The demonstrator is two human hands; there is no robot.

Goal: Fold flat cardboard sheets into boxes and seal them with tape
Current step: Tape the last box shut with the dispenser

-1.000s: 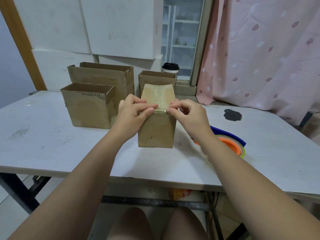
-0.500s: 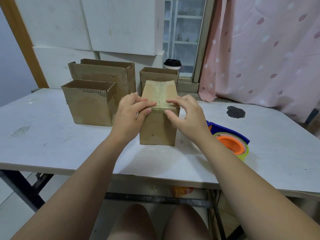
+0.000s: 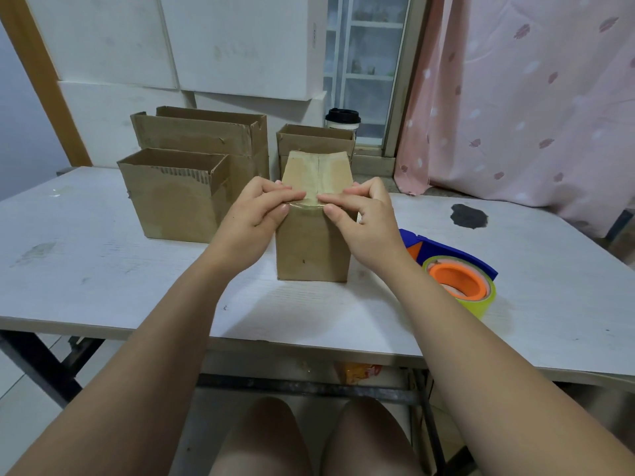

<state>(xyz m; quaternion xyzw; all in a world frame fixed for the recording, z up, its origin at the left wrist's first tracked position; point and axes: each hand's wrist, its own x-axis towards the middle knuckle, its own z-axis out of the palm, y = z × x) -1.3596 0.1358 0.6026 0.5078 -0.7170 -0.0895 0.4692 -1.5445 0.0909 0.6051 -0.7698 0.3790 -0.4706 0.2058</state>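
upright brown box [image 3: 311, 250], taped top, tape dispenser [image 3: 458, 274] beside

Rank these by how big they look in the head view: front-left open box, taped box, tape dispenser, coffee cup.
1-2. front-left open box and taped box: too alike to rank; the second sits nearer.
3. tape dispenser
4. coffee cup, farthest back, partly hidden.

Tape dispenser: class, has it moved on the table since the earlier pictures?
No. The tape dispenser lies in the same spot on the table, just nearer than the dark stain; only the camera view has shifted.
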